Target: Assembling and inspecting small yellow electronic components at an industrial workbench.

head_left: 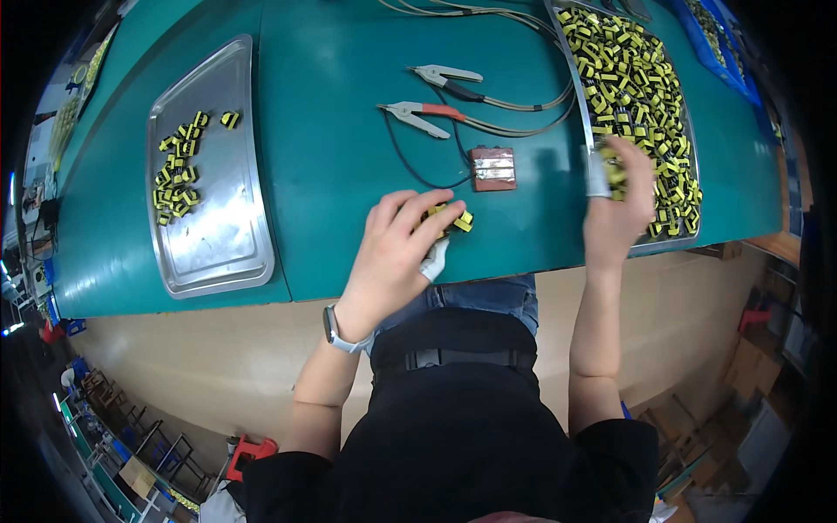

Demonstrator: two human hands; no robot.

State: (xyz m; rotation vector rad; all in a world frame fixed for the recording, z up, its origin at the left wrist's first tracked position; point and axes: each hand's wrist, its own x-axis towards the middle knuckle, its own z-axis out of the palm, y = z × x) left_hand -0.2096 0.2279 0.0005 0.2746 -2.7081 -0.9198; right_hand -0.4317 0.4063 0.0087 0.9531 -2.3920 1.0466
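My left hand (397, 248) is closed over a few small yellow-and-black transformers (463, 221) at the table's front part, its fingers curled round them. White wrapping covers its thumb. My right hand (626, 196), slightly blurred, is at the near left edge of a metal tray (575, 74) heaped with the same kind of transformers (623, 78). Yellow pieces (614, 173) show between its curled fingers and its thumb, which is also wrapped in white. A small reddish-brown block with a metallic top (494, 168) lies on the table between my hands, with thin dark leads joined to it.
Two metal clip leads, one clip with a black grip (449, 77) and one with a red grip (423, 113), lie beyond the block, their cables curving right. On the left, another metal tray (218, 248) holds several transformers. A blue crate (719, 61) stands far right.
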